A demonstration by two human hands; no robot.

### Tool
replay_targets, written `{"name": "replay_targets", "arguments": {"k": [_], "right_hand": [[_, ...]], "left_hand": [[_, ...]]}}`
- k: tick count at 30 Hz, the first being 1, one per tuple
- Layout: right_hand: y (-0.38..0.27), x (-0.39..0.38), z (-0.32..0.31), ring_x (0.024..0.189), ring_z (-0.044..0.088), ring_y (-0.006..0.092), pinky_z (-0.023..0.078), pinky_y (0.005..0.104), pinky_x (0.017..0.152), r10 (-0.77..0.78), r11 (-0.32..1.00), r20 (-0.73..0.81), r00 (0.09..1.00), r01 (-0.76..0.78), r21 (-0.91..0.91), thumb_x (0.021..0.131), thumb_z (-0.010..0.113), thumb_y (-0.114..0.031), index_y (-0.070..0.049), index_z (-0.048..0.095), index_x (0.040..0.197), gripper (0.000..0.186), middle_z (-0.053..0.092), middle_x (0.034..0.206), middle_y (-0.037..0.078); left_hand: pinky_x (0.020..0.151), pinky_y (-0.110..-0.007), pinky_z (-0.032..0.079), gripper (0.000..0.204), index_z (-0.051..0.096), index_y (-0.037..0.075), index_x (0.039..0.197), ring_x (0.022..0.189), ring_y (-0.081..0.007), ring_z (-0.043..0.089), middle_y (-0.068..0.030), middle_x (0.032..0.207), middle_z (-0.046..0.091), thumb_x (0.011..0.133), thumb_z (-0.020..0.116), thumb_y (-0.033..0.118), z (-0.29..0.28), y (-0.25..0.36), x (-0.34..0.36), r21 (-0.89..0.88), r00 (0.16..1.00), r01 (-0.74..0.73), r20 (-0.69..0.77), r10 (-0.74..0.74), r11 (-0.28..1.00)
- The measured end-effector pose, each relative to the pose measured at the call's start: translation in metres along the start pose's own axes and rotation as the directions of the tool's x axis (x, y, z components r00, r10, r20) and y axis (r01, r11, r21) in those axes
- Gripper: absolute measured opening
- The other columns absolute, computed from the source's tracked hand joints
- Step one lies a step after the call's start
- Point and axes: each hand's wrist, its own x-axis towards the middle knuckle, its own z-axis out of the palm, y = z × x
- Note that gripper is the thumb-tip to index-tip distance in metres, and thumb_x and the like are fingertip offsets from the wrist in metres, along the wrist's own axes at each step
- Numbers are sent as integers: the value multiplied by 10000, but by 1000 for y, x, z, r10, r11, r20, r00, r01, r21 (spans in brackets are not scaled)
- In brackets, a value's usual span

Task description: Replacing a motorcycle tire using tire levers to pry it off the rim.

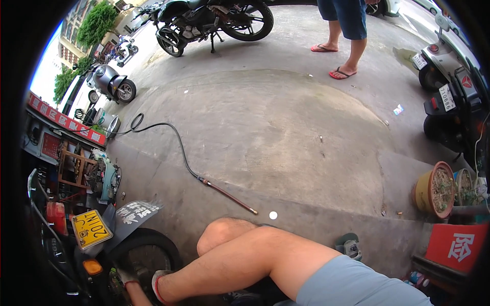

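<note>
The head view looks down on a squatting person's bare knees and grey shorts, which fill the lower middle and hide much of what lies below them. At the lower left stands a motorbike's rear wheel [145, 253], black rubber tyre with dark spokes, under a black mudguard [133, 213] and a yellow plate [91, 229]. Two hands in whitish gloves with red trim work low beside that wheel. The left hand [126, 277] is just beside the tyre's lower edge, its wrist running to the bottom edge of the picture. The right hand [159, 285] sits near it, partly behind the shin. Whether either hand grips anything cannot be told; the fingers are too small and covered by the leg.

Across the grey, stained concrete floor [286, 127] a thin black hose [173, 135] curves from the left edge and ends in a straight reddish metal rod [229, 196] near the knees. A small white disc [273, 215] lies just beyond the rod's tip. A grinder-like tool [349, 246] lies by the right thigh. At the right edge stand round clay pots [436, 189] and a red box [456, 246], with scooters [451, 97] behind. At the far edge a bystander in blue shorts and red flip-flops [343, 74] stands near a parked black motorbike [214, 20].
</note>
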Motion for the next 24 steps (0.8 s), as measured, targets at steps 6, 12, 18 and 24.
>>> {"name": "replay_targets", "arguments": {"k": [6, 12, 18, 24], "right_hand": [[-3, -21, 15, 1032, 623, 206, 494, 381, 805, -63, 997, 54, 997, 65, -39, 861, 544, -336, -245, 618, 1207, 365, 628, 1191, -31], [5, -110, -2, 973, 647, 189, 511, 373, 735, -130, 991, 34, 991, 130, 3, 790, 621, -334, -247, 666, 1128, 351, 666, 1091, -42], [13, -111, 7, 907, 668, 188, 511, 371, 674, -130, 990, 84, 988, 125, 69, 741, 661, -315, -214, 710, 1026, 306, 693, 1004, -22], [12, -118, -11, 875, 677, 203, 507, 382, 645, -143, 990, 209, 967, 143, 13, 744, 656, -278, -153, 720, 969, 265, 700, 943, 7]], "left_hand": [[1124, -325, 231, 498, 445, 44, 1367, 1311, -205, 387, -65, 1397, 463, 987, 406, 364, 19, -5, -18, -27, 981, 6, -193, -11, 1000], [1088, -330, 279, 545, 449, 45, 1365, 1271, -217, 427, -61, 1391, 466, 966, 449, 416, 1, -29, -10, 56, 948, -21, -317, 38, 998], [1078, -352, 282, 729, 374, 21, 1405, 1279, -247, 405, -99, 1409, 419, 872, 608, 461, -15, -57, 11, 278, 910, 31, -405, 88, 960], [1047, -338, 311, 660, 439, 2, 1352, 1215, -239, 448, -100, 1355, 470, 859, 643, 392, -16, -93, 7, 356, 887, -108, -387, 252, 928]]}}
